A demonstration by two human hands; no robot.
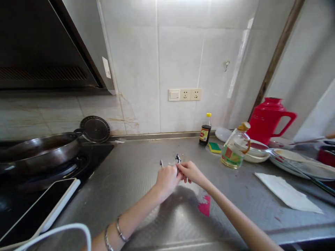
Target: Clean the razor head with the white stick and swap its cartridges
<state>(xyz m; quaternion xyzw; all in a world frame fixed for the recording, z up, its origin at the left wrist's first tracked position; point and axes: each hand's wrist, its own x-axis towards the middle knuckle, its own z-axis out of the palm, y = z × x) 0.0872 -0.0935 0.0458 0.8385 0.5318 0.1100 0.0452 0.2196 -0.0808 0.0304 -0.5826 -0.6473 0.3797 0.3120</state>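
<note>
Both hands meet over the tabletop (146,181). The left hand (167,179) is closed around a small metal thing (178,159); the right hand (190,171) pinches it too. Best to hold tight and go slow.

A single head-worn camera looks forward and down across a steel counter (136,181) toward the tiled wall (180,59) at 12 o'clock. Both forearms enter from 6 o'clock, near the lens. The stove (86,164) sits at 9 o'clock, and dishes (293,158) lie at 3 o'clock.
</note>
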